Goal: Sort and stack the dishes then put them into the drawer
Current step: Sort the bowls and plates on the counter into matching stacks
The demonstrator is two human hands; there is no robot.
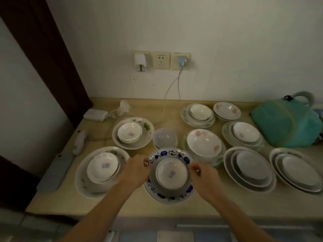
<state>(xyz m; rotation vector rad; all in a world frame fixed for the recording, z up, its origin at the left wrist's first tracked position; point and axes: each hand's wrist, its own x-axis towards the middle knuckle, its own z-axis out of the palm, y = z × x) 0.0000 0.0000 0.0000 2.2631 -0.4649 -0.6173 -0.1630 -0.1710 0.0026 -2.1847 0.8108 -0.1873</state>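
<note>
While seen from the head camera, both bare hands met over a small bowl [171, 173] nested in the blue-flowered plate [168, 153] at the front middle of the worktop [132, 206]. Left hand [135, 172] curled against the bowl's left side, fingers closed on its rim, thumb tip near the plate's upper left edge. Right hand [204, 179] pressed to the bowl's right side, fingertips pinched at the rim, grip narrow and shut on the bowl. Whether lifted clear of the plate or resting in it, could not tell.

Left of that, a wide plate with a small bowl inside [103, 169], touching nothing else. Behind it, a 2nd plate-and-bowl pair [130, 132]. Just beyond the blue-flowered plate, a plain greyish bowl [165, 137], close to its far rim. To the right, a pink-flowered bowl on a plate [203, 143], then 2 stacks of plain oval plates [250, 169] and [297, 170] along the front right. Further back, 3 more nested sets [199, 114], [227, 110], [244, 133].

At the far right, a teal bag [286, 124]. On the wall, a row of sockets [160, 60] with a cable hanging down. At the back left, a white adapter [95, 115].
</note>
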